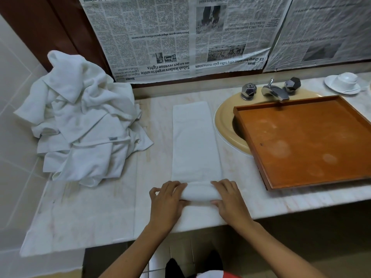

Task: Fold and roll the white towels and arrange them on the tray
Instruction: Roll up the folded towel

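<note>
A white towel, folded into a long narrow strip, lies on the marble counter and runs away from me. Its near end is rolled into a short roll. My left hand grips the roll's left end and my right hand grips its right end, fingers curled over the top. An orange-brown wooden tray rests over the sink on the right, with nothing in it. A heap of loose white towels is piled at the counter's left.
The beige sink rim and chrome tap with two knobs sit behind the tray. A white cup and saucer stand at the far right. Newspaper covers the wall. The counter's front edge is just below my hands.
</note>
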Demonstrator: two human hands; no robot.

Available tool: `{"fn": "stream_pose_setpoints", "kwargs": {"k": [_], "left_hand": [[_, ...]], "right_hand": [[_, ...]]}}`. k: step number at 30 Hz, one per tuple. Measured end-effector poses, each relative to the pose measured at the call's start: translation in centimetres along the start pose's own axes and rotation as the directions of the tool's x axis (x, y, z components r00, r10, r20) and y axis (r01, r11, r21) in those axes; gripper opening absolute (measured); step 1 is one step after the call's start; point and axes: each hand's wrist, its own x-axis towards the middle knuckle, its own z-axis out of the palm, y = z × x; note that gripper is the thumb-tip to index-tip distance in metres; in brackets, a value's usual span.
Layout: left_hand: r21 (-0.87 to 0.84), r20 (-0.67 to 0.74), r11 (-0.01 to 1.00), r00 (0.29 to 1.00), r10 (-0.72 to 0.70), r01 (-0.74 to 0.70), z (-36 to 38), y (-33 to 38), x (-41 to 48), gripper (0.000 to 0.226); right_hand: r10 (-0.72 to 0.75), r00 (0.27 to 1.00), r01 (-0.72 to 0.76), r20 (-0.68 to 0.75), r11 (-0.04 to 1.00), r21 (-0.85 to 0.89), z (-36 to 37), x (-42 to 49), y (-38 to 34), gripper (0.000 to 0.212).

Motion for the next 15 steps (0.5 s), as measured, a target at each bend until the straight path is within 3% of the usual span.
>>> {"fn": "stream_pose_setpoints", "kwargs": {"k": [3,7,11,13,15], "left_hand": [[-0.093,-0.039,0.995,0.999,-0.037,0.033,0.1,-0.4,-1.2,0.038],[-0.185,-0.033,0.982,0.999,-0.034,0.027,0.8,-0.7,-3.2,0.039],[-0.293,0.097,0.949,0.991,-0.088,0.113,-0.1,-0.4,-3.4,0.062],[-0.328,0.116,0.930,0.984,-0.134,0.165,-0.7,0.1,-2.5,0.055],[-0.250,0.122,0.946,0.976,-0.179,0.205,-1.1,0.5,-1.5,0.039]], "right_hand": [[0.092,0.992,-0.110,0.089,0.968,0.224,-1.1,-0.5,0.2,0.038],[0.198,0.957,-0.266,0.214,0.894,0.361,-1.5,-1.3,0.1,0.024],[0.260,0.923,-0.351,0.285,0.872,0.341,-1.5,-0.9,-0.3,0.017],[0.307,0.911,-0.380,0.275,0.883,0.274,-1.4,-0.4,-0.9,0.019],[0.329,0.921,-0.361,0.210,0.923,0.137,-1.4,-0.1,-1.5,0.023]]}}
